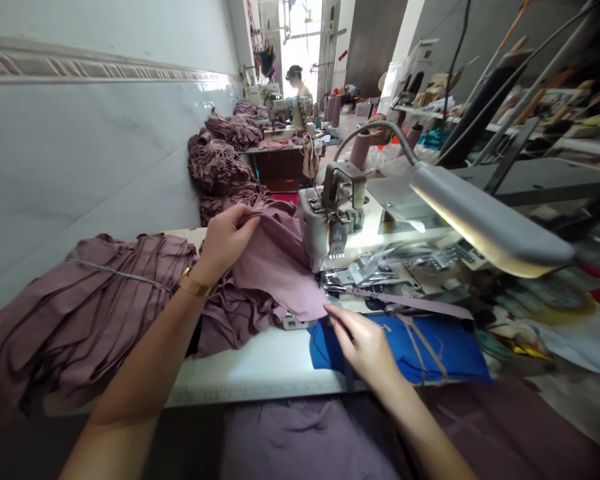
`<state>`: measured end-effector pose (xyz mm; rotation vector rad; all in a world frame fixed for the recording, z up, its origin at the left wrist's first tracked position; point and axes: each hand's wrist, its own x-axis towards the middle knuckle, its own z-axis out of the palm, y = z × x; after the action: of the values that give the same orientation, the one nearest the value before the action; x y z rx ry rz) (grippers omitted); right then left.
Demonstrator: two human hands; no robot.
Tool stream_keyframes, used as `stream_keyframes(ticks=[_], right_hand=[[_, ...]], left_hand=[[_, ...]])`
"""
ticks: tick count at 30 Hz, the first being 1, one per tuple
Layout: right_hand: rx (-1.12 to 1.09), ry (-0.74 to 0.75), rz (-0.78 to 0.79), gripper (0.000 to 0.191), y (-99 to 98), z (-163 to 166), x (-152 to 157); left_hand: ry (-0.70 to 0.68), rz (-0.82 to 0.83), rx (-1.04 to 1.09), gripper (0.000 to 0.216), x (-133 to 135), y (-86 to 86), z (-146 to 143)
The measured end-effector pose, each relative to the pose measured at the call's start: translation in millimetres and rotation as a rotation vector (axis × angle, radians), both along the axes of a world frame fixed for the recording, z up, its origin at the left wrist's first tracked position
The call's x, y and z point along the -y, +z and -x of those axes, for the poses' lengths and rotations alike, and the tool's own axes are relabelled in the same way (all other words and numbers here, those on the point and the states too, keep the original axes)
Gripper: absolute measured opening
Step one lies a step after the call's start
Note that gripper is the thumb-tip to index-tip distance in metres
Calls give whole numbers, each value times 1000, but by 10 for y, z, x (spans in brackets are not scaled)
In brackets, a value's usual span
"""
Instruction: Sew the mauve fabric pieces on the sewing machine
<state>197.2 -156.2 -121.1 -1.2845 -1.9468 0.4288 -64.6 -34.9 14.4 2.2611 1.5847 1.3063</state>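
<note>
Two hands are clamped on one mauve cloth (277, 263), well apart from each other, with the cloth stretched between them. Taking the cloth as the centre of a clock laid over the view, the left hand (231, 235) sits at ten o'clock, thumb and fingers closed on the upper edge, which is lifted. The right hand (363, 339) is at four o'clock, thumb and forefinger drawn together at the lower corner. A bracelet (195, 283) circles the left wrist.

The machine (330, 213) stands between one and two o'clock; the cloth runs along its near side, and the corner reaches just below the needle area. Whether the needle is in the cloth is too small to tell. A narrow strip (415, 305) points out between three and four, and a blue bundle (405, 350) lies at four, partly behind the right hand, on the white desk (250, 377).

At nine o'clock lies a tied stack (125, 277) of similar mauve fabric, and at eleven a tall heap (223, 163) rests against the wall (105, 133). A lit lamp (495, 220) hangs between two and three. Far off at twelve, another person (299, 81) sits behind a second machine (285, 110).
</note>
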Motion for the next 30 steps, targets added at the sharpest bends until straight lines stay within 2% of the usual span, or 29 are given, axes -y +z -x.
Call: stream_keyframes(ticks=[2, 5, 8, 10, 12, 14, 17, 18, 20, 21, 24, 25, 26, 27, 30], right_hand=[[103, -7, -30, 34, 68, -5, -34], [299, -50, 6, 36, 225, 10, -112], [415, -53, 63, 38, 373, 25, -173], [350, -39, 100, 37, 412, 15, -154], [159, -27, 173, 32, 390, -3, -75], [-127, 0, 322, 26, 322, 3, 42], [-651, 167, 656, 27, 194, 125, 213], [-830, 234, 749, 32, 154, 199, 252], [-1133, 300, 856, 38, 81, 378, 296], [-1235, 288, 871, 36, 46, 471, 303], [-1341, 193, 854, 26, -51, 692, 292], [-1343, 169, 842, 25, -76, 733, 289], [-1346, 146, 831, 26, -94, 754, 290], [-1354, 124, 821, 27, -101, 756, 297], [-1389, 85, 821, 25, -46, 645, 368]], left_hand=[[-26, -25, -24, 17, -114, 80, 6], [-38, -58, -60, 16, -275, 179, 12], [46, -59, -99, 16, -311, 188, 67], [162, -26, -112, 19, -162, 141, 137], [280, 30, -58, 31, 179, 73, 209], [311, 149, 103, 48, 687, 2, 270], [124, 580, 450, 56, 1526, -101, 364], [104, 657, 489, 52, 1752, -139, 401], [108, 709, 378, 40, 2035, -229, 463], [140, 686, 255, 37, 2084, -279, 476], [269, 473, -161, 36, 1916, -433, 372], [259, 378, -251, 35, 1793, -483, 284], [189, 291, -308, 33, 1656, -533, 174], [63, 218, -340, 31, 1516, -583, 47], [-432, 80, -403, 32, 1147, -740, -339]])
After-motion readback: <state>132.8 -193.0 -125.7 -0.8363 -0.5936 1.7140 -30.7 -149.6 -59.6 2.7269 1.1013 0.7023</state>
